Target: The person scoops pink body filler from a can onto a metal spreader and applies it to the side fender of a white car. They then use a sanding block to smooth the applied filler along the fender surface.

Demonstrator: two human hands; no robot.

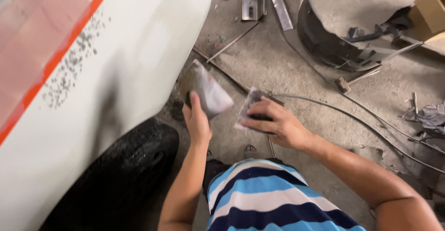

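Observation:
My left hand (196, 122) grips a grey, filler-smeared flat pad (208, 92), holding it tilted up beside the white car panel (130, 59). My right hand (278, 124) is closed on a second, smaller grey-coated flat piece (248, 107) with a dark block under the fingers. The two hands are close together over the concrete floor, a short gap between the two pieces. A patch of dark speckles and an orange stripe (69, 41) mark the panel at the upper left.
A black tyre (134, 161) sits below the panel at lower left. On the floor lie a black curved wheel-arch liner (333, 45), a hammer (352, 80), metal strips (282, 11), a long cable (371, 124), a cardboard box (431, 13) and a crumpled rag (433, 117).

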